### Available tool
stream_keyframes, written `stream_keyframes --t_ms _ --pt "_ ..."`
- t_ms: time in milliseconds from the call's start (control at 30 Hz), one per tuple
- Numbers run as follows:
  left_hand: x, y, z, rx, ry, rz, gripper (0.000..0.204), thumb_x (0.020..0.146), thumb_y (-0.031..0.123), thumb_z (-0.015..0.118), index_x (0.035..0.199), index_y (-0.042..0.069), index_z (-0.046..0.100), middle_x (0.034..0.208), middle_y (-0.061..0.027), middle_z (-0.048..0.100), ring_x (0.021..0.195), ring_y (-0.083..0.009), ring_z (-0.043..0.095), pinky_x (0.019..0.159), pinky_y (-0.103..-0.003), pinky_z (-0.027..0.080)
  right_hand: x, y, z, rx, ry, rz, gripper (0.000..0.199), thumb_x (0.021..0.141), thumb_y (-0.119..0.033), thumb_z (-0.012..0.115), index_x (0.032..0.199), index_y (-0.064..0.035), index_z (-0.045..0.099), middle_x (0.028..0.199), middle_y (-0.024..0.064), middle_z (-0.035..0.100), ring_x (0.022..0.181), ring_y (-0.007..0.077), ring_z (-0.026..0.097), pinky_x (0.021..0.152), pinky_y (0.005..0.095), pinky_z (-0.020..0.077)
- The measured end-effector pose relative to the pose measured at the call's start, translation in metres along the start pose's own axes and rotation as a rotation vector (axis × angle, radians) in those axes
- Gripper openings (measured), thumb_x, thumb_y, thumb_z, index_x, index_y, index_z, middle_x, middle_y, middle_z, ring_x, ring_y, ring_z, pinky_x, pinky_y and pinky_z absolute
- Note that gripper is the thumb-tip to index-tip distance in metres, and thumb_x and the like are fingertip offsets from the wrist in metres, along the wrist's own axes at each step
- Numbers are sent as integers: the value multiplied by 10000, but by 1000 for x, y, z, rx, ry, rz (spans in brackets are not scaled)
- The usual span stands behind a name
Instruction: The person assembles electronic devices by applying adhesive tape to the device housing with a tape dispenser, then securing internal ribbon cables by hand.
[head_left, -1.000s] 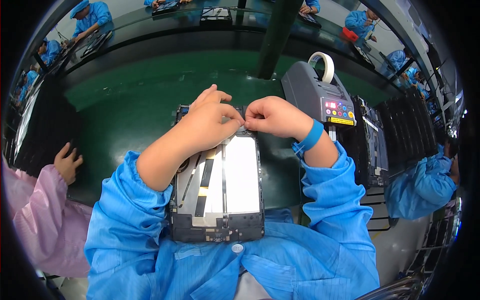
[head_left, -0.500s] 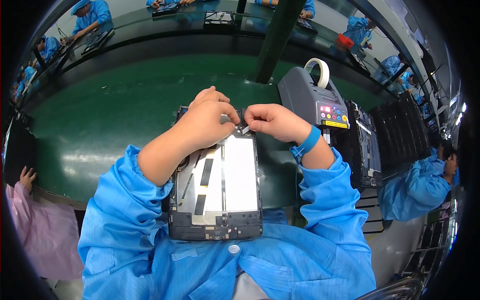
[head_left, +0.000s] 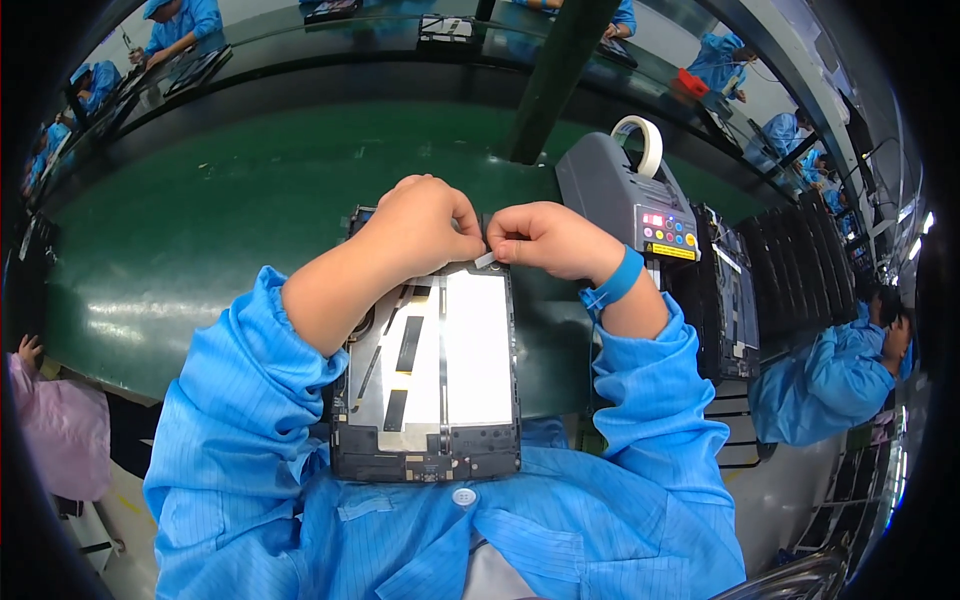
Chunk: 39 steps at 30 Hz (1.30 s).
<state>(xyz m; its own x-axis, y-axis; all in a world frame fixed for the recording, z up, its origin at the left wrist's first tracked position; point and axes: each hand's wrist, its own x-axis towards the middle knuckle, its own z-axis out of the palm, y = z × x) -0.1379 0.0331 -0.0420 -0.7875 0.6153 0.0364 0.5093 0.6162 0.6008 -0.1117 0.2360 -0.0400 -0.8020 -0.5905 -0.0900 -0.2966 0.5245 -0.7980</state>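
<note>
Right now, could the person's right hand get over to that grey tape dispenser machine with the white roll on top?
Probably yes. The right hand sits just beside the grey tape dispenser machine, with only bare green table between them. It is, though, pinching a small strip of tape together with the left hand.

Bright overhead light, sheen on green tabletop (head_left: 200, 260); centre sharp, heavy fisheye bend and black vignette at rim.

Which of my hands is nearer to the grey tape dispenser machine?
Right. The right hand works at the top edge of the opened tablet, just left of the tape dispenser; the left hand is further left, beyond the right one.
</note>
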Motion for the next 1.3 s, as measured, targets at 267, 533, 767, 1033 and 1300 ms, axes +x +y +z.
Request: stream_keyframes --t_ms 267,533,767,1033,1300 --pt "-3 3 1 55 69 -27 97 684 170 702 767 123 723 866 -78 661 1090 -314 527 920 -393 429 12 -29 -2 -293 -8 264 238 753 -249 717 789 -31 629 681 75 586 644 168 541 596 292 438" --pt "-52 10 3 443 200 461 240 746 45 645 972 104 695 1189 -132 543 1311 -391 339 1029 -484 337 7 -12 -6 -377 227 493 606 625 -478 818 854 14 547 723 119 568 651 183 539 582 301 436" --pt "-115 -7 -1 39 265 121 586 883 262 564 1379 5 388 1419 -245 337 1397 -409 152 1118 -504 167 -56 16 80 74 715 168 571 827 -311 669 1227 40 462 1241 238 476 1158 318 481 997 387 387" --pt "-147 -42 40 -1340 194 -97 819 927 539 397 1474 2 108 1491 -179 250 1360 -271 292 1111 -353 235 -82 -46 145 310 502 8 1010 883 -566 499 1422 118 -12 1479 351 33 1404 440 -8 1131 467 60" --pt "-179 -28 -41 -1087 585 122 859 685 82 587 1449 -17 209 1406 -201 370 1271 -294 420 1080 -380 320 -54 -85 123 255 392 -280 968 880 -560 524 1431 103 82 1498 322 -1 1417 398 -17 1135 433 72"
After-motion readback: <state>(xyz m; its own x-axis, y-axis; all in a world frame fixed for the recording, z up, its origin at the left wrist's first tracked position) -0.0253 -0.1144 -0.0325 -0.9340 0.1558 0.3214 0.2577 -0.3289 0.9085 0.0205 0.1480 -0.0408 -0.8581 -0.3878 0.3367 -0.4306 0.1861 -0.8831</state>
